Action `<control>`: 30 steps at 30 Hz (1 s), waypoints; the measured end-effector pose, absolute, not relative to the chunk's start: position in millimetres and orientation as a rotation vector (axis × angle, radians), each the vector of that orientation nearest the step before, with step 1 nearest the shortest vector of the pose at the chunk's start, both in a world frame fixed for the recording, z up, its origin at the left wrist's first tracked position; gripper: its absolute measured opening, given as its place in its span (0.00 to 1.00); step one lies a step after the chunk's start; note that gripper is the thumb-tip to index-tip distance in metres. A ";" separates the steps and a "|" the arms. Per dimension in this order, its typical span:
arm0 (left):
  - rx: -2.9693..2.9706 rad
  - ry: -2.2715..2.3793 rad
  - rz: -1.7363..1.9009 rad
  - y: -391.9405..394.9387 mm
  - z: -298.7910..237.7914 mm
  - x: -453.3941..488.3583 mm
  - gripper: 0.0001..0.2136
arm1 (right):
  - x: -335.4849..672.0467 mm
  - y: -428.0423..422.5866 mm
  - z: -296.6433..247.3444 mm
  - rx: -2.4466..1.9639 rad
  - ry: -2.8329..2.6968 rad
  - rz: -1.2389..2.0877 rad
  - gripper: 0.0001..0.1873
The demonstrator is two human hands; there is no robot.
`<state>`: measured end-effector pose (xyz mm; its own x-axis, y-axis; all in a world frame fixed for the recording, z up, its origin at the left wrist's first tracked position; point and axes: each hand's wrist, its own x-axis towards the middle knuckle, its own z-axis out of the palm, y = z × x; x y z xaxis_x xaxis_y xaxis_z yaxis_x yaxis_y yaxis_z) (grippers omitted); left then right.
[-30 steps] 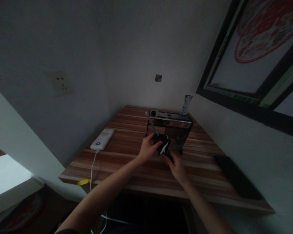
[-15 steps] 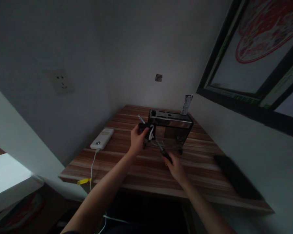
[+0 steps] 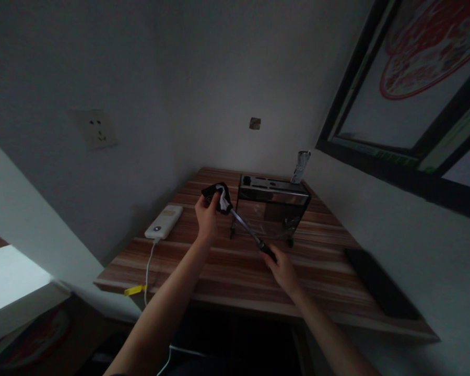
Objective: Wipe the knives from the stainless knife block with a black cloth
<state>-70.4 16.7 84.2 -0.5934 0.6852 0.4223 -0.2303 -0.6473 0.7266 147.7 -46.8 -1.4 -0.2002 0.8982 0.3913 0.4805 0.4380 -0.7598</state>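
Observation:
My left hand (image 3: 206, 215) is closed around a dark cloth (image 3: 218, 197) with a white patch, pinched over the far tip of a thin metal rod (image 3: 246, 230). My right hand (image 3: 282, 269) grips the black handle end of that rod, which slants up to the left between the hands. Both are held above a wooden desk (image 3: 235, 271). Just behind the rod stands a shiny metal box (image 3: 272, 206) with slots in its top.
A white power bank (image 3: 163, 222) with a cable lies at the desk's left. A dark flat slab (image 3: 379, 284) lies at the right edge. A small crumpled packet (image 3: 301, 166) stands in the back corner. A wall socket (image 3: 96, 130) is on the left wall, a window frame at right.
My left hand has slid the cloth up along the rod from near the handle to its far tip. The right hand has stayed nearly still on the handle.

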 end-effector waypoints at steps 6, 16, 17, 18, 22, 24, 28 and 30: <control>1.013 0.928 2.184 10.9 84.2 -61.1 0.12 | 149.4 -45.9 -3.0 -1.170 -1.815 0.600 0.14; 1.361 0.972 1.865 -6.5 68.8 -27.4 0.10 | 148.5 -45.5 -0.7 -1.114 -1.782 0.579 0.13; 1.396 0.972 1.824 -7.9 66.7 -24.8 0.10 | 148.3 -45.6 0.3 -1.105 -1.778 0.571 0.13; 1.435 0.978 1.786 -9.2 64.6 -22.3 0.10 | 148.2 -45.7 1.0 -1.099 -1.772 0.565 0.12; 1.639 1.069 1.627 -13.5 54.9 -12.3 0.09 | 149.1 -44.5 -1.0 -1.097 -1.739 0.586 0.10; 1.749 1.095 1.524 -15.5 50.0 -6.8 0.10 | 150.4 -42.8 -4.3 -1.092 -1.713 0.597 0.09; 1.834 1.074 1.404 -18.4 44.0 1.6 0.13 | 152.6 -39.8 -8.7 -1.075 -1.668 0.589 0.13; 1.828 1.075 1.394 -19.0 43.5 2.9 0.13 | 152.8 -39.7 -8.3 -1.070 -1.668 0.591 0.13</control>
<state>2.9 -19.0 43.5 0.1227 0.8681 0.4809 0.2442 -0.4961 0.8332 152.8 -39.7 -8.3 -0.0817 0.8676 0.4905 0.3656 0.4839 -0.7951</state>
